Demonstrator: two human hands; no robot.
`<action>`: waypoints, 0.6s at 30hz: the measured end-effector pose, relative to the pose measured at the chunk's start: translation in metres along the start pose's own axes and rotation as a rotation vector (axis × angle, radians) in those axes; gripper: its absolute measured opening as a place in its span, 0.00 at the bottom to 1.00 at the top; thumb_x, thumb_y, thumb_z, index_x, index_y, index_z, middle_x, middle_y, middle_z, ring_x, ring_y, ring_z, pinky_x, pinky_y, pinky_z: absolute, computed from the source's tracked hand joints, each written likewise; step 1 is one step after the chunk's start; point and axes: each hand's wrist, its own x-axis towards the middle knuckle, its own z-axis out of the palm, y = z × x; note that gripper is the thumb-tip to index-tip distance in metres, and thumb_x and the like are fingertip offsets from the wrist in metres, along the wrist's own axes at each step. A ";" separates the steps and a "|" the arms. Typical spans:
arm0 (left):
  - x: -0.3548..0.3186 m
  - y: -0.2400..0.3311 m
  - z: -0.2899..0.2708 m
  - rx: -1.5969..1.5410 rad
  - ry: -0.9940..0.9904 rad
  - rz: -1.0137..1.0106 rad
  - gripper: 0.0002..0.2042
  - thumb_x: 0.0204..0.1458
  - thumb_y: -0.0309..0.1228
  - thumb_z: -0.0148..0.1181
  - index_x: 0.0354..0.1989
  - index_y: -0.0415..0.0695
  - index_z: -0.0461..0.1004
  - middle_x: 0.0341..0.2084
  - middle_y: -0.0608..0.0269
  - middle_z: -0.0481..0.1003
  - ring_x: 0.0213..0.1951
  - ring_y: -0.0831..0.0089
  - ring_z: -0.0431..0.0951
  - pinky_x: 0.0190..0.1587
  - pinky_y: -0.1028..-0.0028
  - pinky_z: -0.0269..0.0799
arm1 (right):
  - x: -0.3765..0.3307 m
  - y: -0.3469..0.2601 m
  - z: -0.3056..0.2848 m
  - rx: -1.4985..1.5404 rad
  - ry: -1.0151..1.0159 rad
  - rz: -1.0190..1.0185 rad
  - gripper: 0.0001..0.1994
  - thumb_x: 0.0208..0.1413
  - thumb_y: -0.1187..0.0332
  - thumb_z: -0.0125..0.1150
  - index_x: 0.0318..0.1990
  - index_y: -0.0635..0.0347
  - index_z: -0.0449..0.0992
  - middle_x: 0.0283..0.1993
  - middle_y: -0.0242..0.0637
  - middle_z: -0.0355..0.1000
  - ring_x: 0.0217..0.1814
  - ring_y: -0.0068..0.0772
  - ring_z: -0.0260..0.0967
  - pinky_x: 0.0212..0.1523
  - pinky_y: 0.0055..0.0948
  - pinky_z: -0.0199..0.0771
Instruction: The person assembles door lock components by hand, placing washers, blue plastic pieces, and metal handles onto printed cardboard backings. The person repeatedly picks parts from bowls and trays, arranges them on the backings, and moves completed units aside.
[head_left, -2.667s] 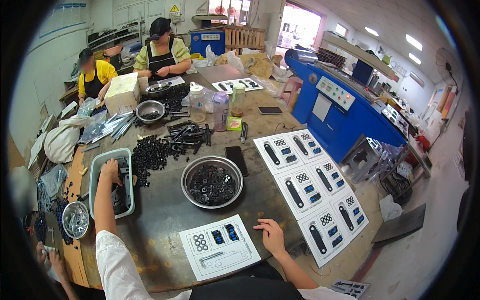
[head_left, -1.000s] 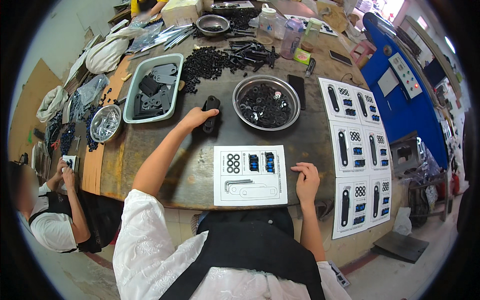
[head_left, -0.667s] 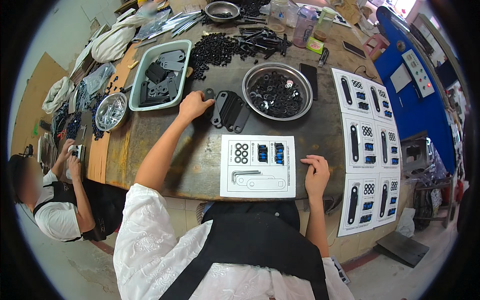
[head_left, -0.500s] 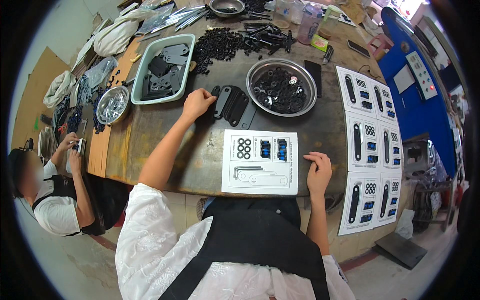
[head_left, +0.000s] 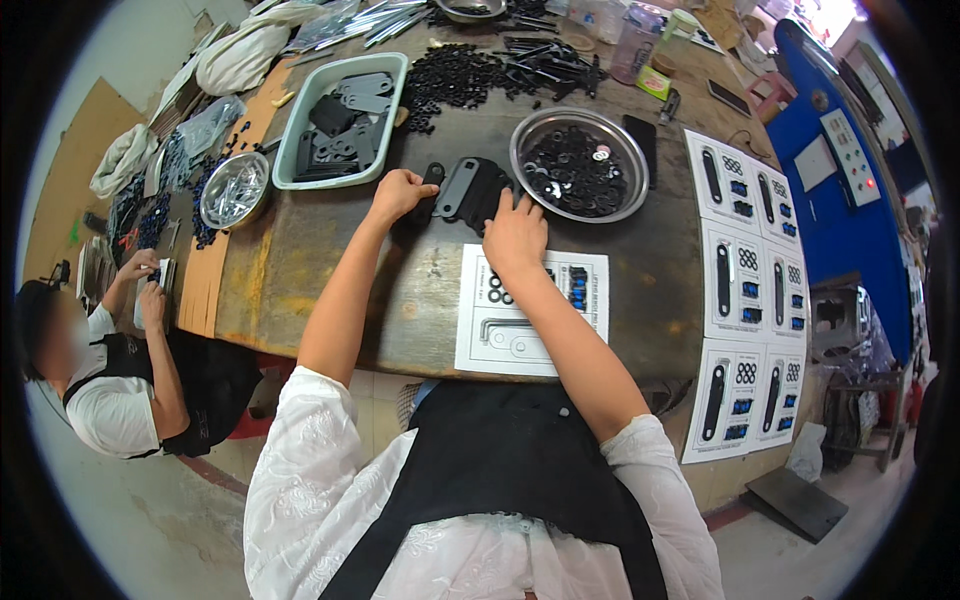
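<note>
My left hand [head_left: 402,194] is closed, fingertips pinching a dark flat metal bar with a hole [head_left: 433,174] that stands at the left of a row of black metal plates [head_left: 474,188]. Those plates lie overlapped on the table, a greyer one on the left. At their right end my right hand [head_left: 516,236] rests with its fingers stretched out, the tips touching the plates' edge. Its forearm crosses a white printed sheet [head_left: 478,340] with part pictures and covers some of it. Close by on the right is a steel bowl [head_left: 640,185] full of black washers [head_left: 575,180].
Left of the plates stands a pale green bin [head_left: 283,165] of metal plates, beside a small steel bowl of bolts [head_left: 238,195]. Black small parts [head_left: 450,80] are heaped behind. Several printed cards [head_left: 750,280] lie right. Another person [head_left: 125,385] works at left.
My right hand has moved left and forward from beside the sheet to the plates, its forearm now over the sheet. My left hand stays at the bar. The view has shifted slightly.
</note>
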 end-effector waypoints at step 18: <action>-0.087 -0.015 -0.043 -0.719 0.007 -0.123 0.08 0.56 0.28 0.65 0.37 0.39 0.71 0.23 0.65 0.75 0.21 0.77 0.75 0.23 0.77 0.70 | 0.019 -0.005 0.001 0.132 0.252 -0.533 0.23 0.49 0.79 0.61 0.55 0.53 0.78 0.67 0.49 0.65 0.71 0.50 0.60 0.73 0.46 0.57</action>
